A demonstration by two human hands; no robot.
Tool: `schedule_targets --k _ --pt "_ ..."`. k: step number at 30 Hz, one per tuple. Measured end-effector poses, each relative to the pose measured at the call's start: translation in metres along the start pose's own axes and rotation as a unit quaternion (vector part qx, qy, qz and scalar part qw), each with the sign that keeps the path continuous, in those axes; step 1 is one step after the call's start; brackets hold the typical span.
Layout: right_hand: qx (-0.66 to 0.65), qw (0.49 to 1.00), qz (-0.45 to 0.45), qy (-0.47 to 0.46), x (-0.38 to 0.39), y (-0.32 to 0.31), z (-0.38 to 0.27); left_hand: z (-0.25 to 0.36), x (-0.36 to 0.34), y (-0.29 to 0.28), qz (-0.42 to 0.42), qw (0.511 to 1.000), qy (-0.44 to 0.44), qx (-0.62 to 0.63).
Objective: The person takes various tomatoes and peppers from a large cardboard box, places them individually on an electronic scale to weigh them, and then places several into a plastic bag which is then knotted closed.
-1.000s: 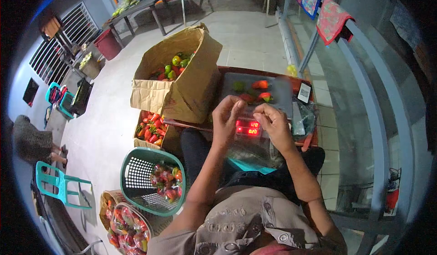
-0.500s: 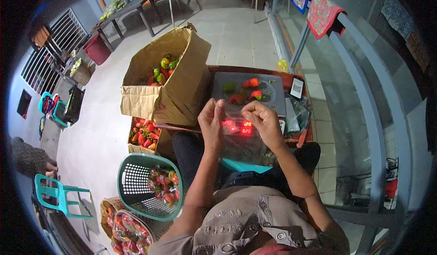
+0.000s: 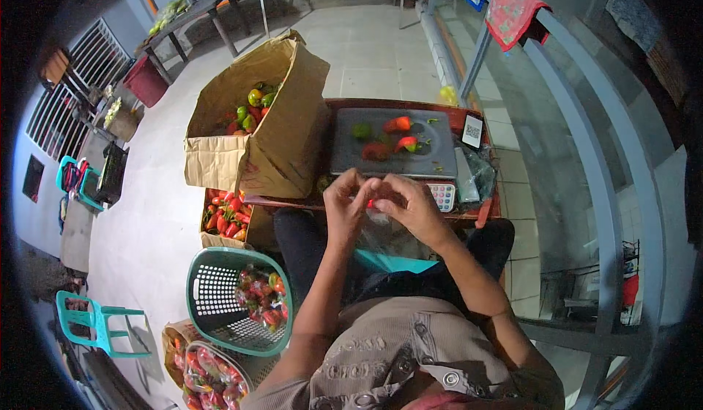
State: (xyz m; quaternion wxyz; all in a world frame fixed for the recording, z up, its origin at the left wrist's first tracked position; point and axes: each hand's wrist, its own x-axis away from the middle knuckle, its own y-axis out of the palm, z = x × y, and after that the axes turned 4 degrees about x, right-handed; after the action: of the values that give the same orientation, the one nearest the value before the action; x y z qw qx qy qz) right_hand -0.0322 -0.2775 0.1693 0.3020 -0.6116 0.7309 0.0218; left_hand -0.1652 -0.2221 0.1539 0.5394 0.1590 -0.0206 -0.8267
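Note:
My left hand (image 3: 346, 201) and my right hand (image 3: 403, 203) are closed close together in pinches at the top of a clear plastic bag (image 3: 388, 236), which hangs between my forearms. Behind them stands a digital scale (image 3: 441, 197) with a keypad; its display is mostly hidden by my fingers. On its grey platform (image 3: 351, 161) lie red peppers (image 3: 397, 124) and a green one (image 3: 361, 131). A large paper bag (image 3: 285, 154) of mixed peppers stands left of the scale, and a white card (image 3: 471, 131) with a square code and crumpled plastic (image 3: 480, 176) lie at its right.
A box of red peppers (image 3: 227, 220), a green basket (image 3: 209, 262) with bagged peppers and a sack of bagged peppers (image 3: 205, 373) stand at left. Turquoise chairs (image 3: 102, 322), a red bin (image 3: 143, 84) and a table (image 3: 198, 15) are farther off. A blue railing (image 3: 578, 139) runs along the right.
My hands have drawn together at the bag's top and now cover most of the lit display. The person in a grey top at the left edge is mostly out of sight.

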Motion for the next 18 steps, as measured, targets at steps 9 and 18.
schedule_targets --k 9,18 --pt "-0.026 0.997 -0.001 0.067 0.024 -0.012 0.012 -0.003 0.020 -0.006 -0.088 0.988 -0.077 0.103" --pt "-0.037 0.990 0.008 0.133 0.026 -0.019 0.014 0.001 0.015 -0.005 -0.068 0.992 -0.094 0.058"
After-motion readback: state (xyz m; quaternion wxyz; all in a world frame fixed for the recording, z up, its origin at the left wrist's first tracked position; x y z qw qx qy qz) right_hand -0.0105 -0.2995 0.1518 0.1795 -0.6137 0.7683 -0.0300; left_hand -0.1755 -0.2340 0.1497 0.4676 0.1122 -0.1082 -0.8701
